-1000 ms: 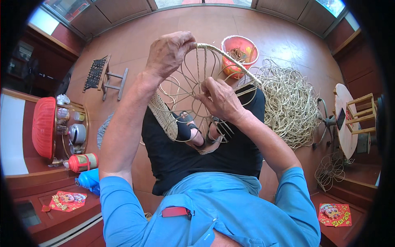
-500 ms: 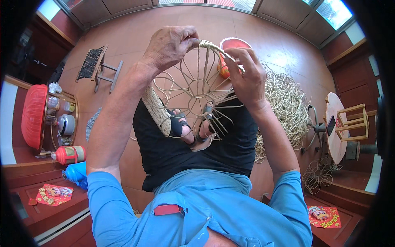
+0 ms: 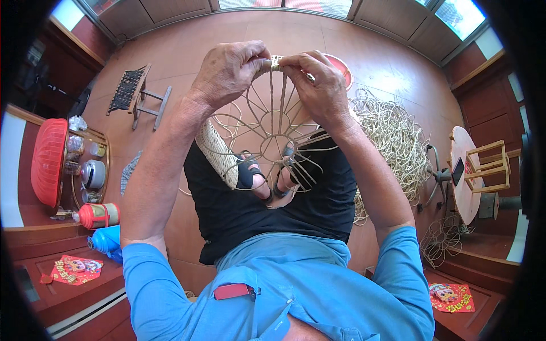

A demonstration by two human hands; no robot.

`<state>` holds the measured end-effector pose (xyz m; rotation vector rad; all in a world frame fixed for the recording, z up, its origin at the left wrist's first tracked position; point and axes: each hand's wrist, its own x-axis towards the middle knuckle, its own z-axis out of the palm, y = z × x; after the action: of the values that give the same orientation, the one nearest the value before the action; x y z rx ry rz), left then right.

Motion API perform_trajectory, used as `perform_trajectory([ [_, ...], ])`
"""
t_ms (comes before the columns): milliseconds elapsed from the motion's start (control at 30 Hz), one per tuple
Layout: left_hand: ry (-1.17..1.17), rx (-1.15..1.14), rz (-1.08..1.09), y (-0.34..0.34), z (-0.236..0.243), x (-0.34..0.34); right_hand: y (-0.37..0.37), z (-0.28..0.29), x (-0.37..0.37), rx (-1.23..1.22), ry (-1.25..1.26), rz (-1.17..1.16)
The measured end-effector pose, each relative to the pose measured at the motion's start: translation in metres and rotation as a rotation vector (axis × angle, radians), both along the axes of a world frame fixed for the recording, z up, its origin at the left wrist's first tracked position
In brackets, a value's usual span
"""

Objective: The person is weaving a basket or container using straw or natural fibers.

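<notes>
Held up over my knees is a round wire frame (image 3: 278,135), with petal-like loops around a small central ring. A pale straw-coloured wrapping (image 3: 276,61) covers a short stretch of its far rim. My left hand (image 3: 229,75) pinches the rim just left of that wrapping, fingers closed. Close by on the other side, my right hand (image 3: 319,85) is pinched at the wrapping's right end, apparently on the straw cord; its fingertips hide most of it. Below the frame, a woven straw strip (image 3: 219,154) rests along my left leg.
A large tangle of straw cord (image 3: 392,145) lies on the floor to the right, a red bucket (image 3: 341,69) beyond my right hand. At far right is a round table (image 3: 462,196) bearing a small wooden stool (image 3: 493,169). A strap-seated stool (image 3: 129,90) stands left.
My right hand has moved left, close to my left hand at the wrapping. The cord that stretched between them is now gathered at the rim.
</notes>
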<state>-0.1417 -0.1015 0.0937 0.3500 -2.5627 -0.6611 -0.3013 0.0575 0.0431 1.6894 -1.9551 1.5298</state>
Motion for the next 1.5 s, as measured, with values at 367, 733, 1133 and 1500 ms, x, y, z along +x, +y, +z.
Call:
perform_trajectory([
  [367,0.083,-0.009,-0.08,0.024,0.017,0.02,0.015,0.012,0.024,-0.12,0.145,-0.026],
  [733,0.106,0.156,-0.067,0.084,0.031,0.084,0.076,0.022,0.081,-0.289,0.245,-0.048],
  [1133,-0.035,0.496,-0.091,0.084,0.047,0.059,0.089,0.021,0.073,-0.28,0.196,-0.031],
  [1500,-0.146,0.534,-0.066,0.085,0.06,0.055,0.094,0.026,0.07,-0.195,0.195,-0.005],
])
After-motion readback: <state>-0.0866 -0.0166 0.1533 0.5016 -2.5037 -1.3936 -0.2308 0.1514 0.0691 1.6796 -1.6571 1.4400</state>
